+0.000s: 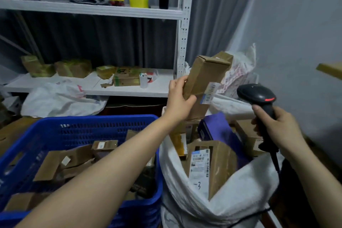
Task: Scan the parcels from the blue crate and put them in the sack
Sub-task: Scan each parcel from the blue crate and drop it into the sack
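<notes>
Centrally, the left hand (178, 96) curls thumb and fingers round the lower end of a long cardboard parcel (205, 77), tilted above the open white sack (231, 190) at lower right. Right of it, the right hand (277, 126) grips a black scanner (259, 98) by its handle. Lower left, the blue crate (83, 127) holds more boxes.

I see a long brown parcel (205, 74) tilted above the open white sack (185, 190). More boxes (50, 166) fill the blue crate (92, 122) beside it.
</notes>
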